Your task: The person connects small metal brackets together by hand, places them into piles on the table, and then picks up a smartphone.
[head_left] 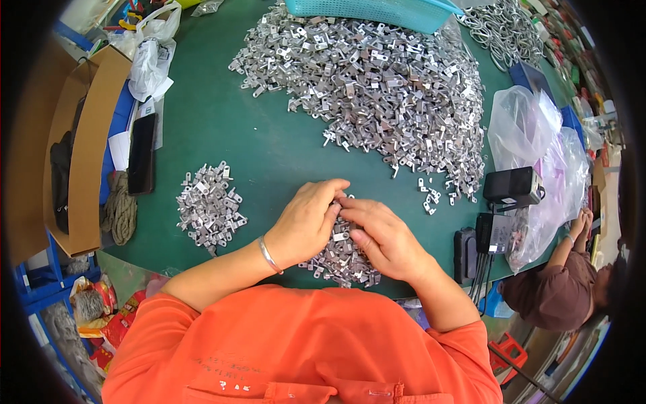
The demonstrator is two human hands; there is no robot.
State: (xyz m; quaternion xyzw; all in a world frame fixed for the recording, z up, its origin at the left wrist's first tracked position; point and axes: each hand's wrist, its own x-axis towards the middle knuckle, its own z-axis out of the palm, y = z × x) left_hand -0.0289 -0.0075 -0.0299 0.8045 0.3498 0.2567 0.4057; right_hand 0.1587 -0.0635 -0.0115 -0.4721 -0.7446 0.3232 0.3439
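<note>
My left hand (303,225), with a silver bangle at the wrist, and my right hand (383,236) meet above a small pile of metal brackets (340,259) at the near table edge. The fingers of both are curled and their tips come together. Whatever they pinch is hidden between the fingertips. The brackets are small, silver and bent, with a hole in one tab. To the left lies a second small pile of brackets (212,205), apart from my hands. A far larger heap of brackets (390,87) covers the back and right of the green table (269,148).
A turquoise plastic basket (377,13) rests behind the large heap, with metal rings (501,34) beyond. Black boxes with cables (494,229) and clear plastic bags (531,141) line the right edge. At left are a phone (142,153) and cardboard box (94,148). Another person (555,289) sits right.
</note>
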